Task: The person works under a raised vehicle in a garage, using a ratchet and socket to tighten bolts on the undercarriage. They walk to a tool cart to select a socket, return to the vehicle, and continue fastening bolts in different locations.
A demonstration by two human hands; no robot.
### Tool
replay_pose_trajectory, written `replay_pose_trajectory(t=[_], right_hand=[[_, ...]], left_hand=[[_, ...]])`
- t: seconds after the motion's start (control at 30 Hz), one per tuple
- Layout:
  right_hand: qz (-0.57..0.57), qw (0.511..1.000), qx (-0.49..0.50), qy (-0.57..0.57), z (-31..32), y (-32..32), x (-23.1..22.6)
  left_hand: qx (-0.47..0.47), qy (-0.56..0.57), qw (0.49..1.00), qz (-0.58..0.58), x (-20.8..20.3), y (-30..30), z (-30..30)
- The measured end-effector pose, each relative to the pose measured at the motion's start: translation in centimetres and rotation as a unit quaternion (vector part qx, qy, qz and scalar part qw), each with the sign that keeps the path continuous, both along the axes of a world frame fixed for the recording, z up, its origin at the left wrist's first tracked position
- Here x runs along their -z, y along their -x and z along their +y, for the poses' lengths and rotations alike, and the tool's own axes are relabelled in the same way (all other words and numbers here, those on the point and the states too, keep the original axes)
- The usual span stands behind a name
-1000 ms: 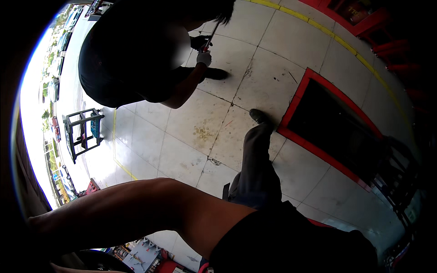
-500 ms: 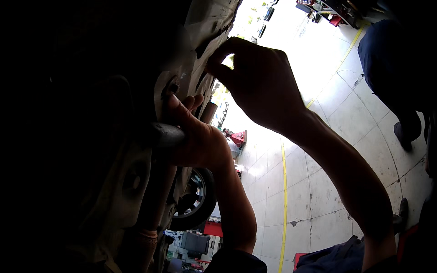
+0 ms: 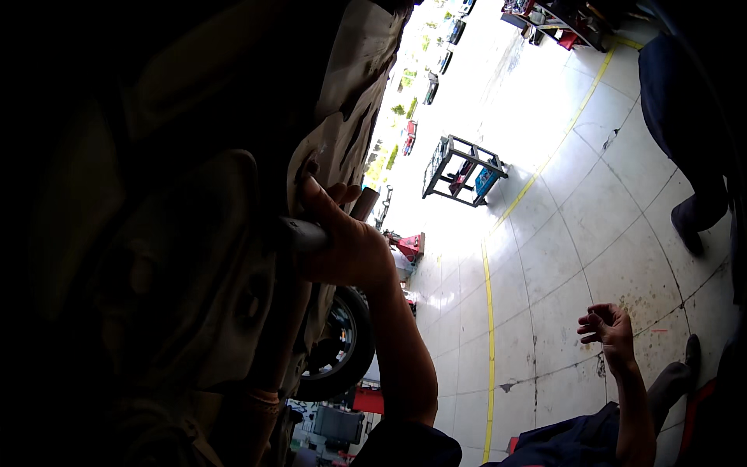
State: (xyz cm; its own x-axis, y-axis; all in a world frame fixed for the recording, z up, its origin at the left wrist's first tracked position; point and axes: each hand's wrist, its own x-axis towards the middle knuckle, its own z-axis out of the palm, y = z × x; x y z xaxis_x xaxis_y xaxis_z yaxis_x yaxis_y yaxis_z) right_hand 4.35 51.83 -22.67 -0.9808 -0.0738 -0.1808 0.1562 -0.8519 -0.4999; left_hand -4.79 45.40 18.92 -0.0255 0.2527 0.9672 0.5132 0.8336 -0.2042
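Observation:
My left hand (image 3: pixel 350 247) is closed round a grey metal tube (image 3: pixel 302 233) on the shadowed car underside (image 3: pixel 233 202). Its thumb reaches up to a dark bolt head (image 3: pixel 312 166), and the other fingertips show behind. Beyond the fingers a round brownish tube end (image 3: pixel 364 204) sticks out; I cannot tell if it belongs to the same tube. Down at the right, away from the car, my right hand (image 3: pixel 613 336) hangs over the floor. Its fingers are loosely bent and apart, with nothing visible in them.
A car wheel (image 3: pixel 342 342) sits below my left forearm. On the tiled floor stands a dark wheeled cart (image 3: pixel 465 171), beside a yellow line (image 3: pixel 489 327). A person's dark trouser leg (image 3: pixel 669 109) is at the right. A loaded workbench (image 3: pixel 556 22) stands at the top.
My right hand has left the car panel and dropped to the lower right, its fingers loosened. The cart has come into view. My left hand stays on the tube.

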Motion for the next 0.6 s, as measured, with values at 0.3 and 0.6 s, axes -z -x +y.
replay_pose_trajectory(t=[0.3, 0.6], right_hand=[[0.027, 0.99, 0.141, -0.014, 2.0, -0.8, -0.6], [0.016, 0.987, 0.149, 0.062, 3.6, -3.6, -1.0]], left_hand=[[0.014, -0.037, 0.999, -0.03, 0.2, -0.5, 1.6], [-0.009, -0.081, 0.996, -0.04, 0.4, 0.9, 1.1]])
